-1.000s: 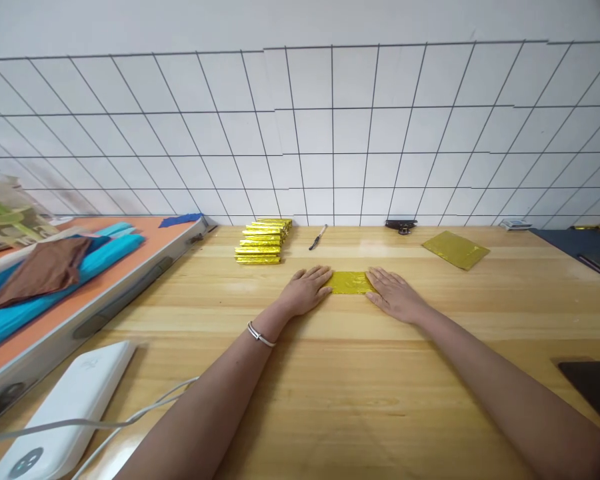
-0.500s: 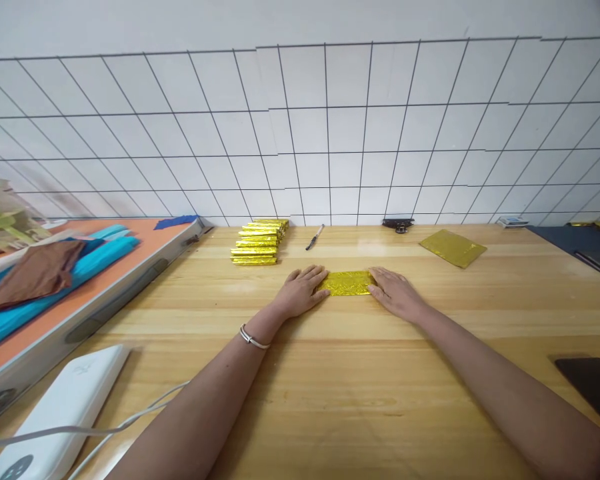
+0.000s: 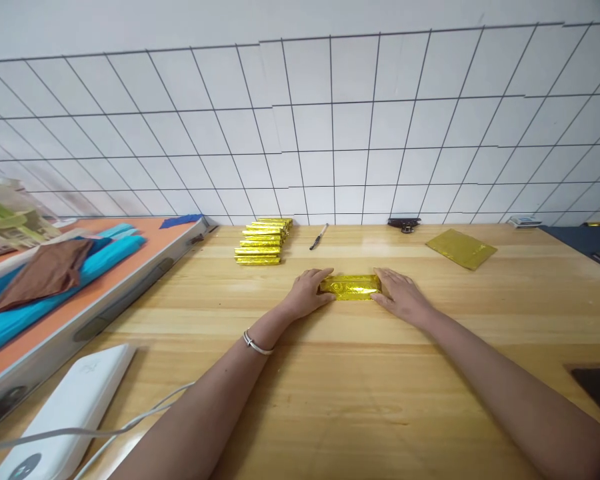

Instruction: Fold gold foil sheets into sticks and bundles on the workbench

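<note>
A sheet of gold foil paper [image 3: 353, 287] lies on the wooden table between my hands, its long edges curling up into a shallow trough with bright glints. At its left end, my left hand [image 3: 307, 294] pinches it between thumb and fingers. My right hand [image 3: 403, 297] grips the right end the same way, and the fingertips partly cover both ends. Farther back on the left is a stack of gold foil rolls [image 3: 260, 243]. Flat on the table to the right is a gold foil sheet [image 3: 461, 249].
A pen [image 3: 319, 237] and a black binder clip [image 3: 405, 223] lie near the tiled wall. On the left are a white power bank [image 3: 70, 407] with a cable and an orange-topped surface [image 3: 115, 267] bearing folded cloths. A dark flat object [image 3: 597, 390] rests at the right edge.
The foil paper between my hands went from lying flat to curling up along its long edges. My fingers closed in on its ends. The view shifted slightly.
</note>
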`<state>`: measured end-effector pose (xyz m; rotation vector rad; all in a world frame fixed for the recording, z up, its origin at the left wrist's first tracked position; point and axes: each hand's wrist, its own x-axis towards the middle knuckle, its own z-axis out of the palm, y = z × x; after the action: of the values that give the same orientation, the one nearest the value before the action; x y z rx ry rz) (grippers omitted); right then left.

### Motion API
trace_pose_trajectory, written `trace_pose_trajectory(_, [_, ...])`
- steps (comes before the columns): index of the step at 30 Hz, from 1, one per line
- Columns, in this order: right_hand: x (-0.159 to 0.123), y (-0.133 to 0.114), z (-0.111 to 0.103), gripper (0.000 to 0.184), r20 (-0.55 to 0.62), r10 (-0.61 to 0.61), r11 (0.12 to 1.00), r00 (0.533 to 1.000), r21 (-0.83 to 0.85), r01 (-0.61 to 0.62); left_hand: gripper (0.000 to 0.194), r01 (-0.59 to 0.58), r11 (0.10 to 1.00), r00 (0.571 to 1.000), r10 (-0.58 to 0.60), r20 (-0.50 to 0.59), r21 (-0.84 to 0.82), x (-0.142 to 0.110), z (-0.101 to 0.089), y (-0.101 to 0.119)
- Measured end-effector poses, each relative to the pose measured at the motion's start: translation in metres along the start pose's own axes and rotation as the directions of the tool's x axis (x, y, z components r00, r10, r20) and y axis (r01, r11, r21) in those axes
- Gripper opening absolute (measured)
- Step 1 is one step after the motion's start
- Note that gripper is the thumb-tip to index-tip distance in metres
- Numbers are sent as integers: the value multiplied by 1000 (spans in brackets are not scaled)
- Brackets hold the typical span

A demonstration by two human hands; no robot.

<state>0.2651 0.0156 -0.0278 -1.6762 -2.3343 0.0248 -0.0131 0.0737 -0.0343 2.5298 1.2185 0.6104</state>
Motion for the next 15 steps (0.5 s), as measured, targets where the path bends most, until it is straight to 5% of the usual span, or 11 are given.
trace_pose_trajectory(8, [2,0,1,70,-47,21,994,999,109,-15,74,-48,958,996,23,-91,-284,-4,0,15])
trace_pose_trajectory(15, [0,-7,-3,77,-167,103,940,981,339,-41,81,-198,949,957,132,-260,-245,-5,-5,35])
